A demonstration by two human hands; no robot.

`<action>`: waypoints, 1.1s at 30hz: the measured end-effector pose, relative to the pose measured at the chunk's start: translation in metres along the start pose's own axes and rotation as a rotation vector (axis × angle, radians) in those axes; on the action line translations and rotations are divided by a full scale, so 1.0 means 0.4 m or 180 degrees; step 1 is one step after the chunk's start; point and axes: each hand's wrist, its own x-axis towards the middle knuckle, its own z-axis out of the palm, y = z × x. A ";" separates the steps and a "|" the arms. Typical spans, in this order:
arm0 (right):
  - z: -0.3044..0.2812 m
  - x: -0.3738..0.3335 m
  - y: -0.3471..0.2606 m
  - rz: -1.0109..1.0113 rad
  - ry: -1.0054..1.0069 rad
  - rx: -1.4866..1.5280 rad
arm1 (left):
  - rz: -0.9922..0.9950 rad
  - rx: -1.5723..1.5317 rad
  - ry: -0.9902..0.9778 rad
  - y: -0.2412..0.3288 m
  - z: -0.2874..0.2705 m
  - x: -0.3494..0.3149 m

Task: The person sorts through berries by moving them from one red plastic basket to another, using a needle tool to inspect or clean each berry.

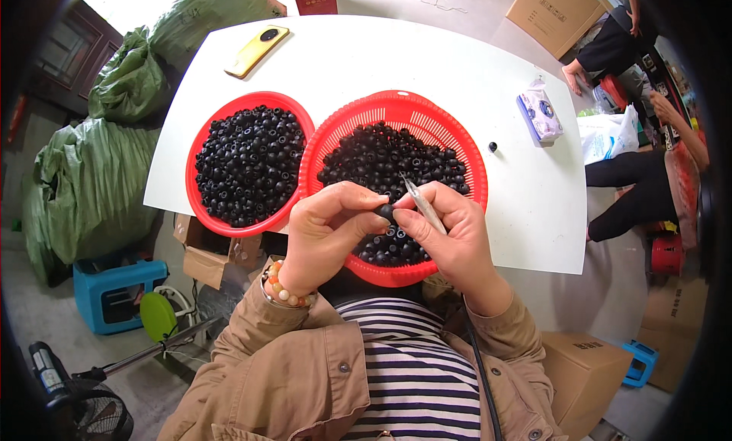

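Above the right-hand red basket [478, 162], my left hand [324, 223] pinches a small round black part [386, 213] between thumb and fingertips. My right hand [457, 235] meets it there, thumb and forefinger at the part's other side. A slim, pointed metal tool [424, 204] with a pale grip lies in that right hand, its tip pointing up and away from me; its exact kind is unclear. Loose black parts [389, 155] of the same look fill much of the slotted basket under my hands.
Left of it, a red basin [197, 199] full of black parts stands on the white table [358, 56]. A yellow phone [258, 52], a tissue pack [540, 113] and one stray black part [492, 146] lie there too. Green sacks [95, 189] stand left; other people sit right.
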 end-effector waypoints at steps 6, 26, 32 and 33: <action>-0.007 -0.006 -0.001 0.0026 0.0015 -0.0216 | 0.0273 0.0251 0.0006 0.004 -0.003 0.004; -0.014 -0.028 -0.004 -0.0067 -0.0502 -0.0307 | 0.0009 -0.0553 -0.0041 0.006 -0.010 0.006; -0.008 -0.027 -0.004 -0.0004 -0.0495 -0.0229 | 0.0276 -0.0077 -0.0006 0.004 -0.011 0.002; -0.005 -0.027 -0.002 -0.0055 -0.0451 -0.0139 | 0.0317 0.0028 0.0033 0.005 -0.010 0.001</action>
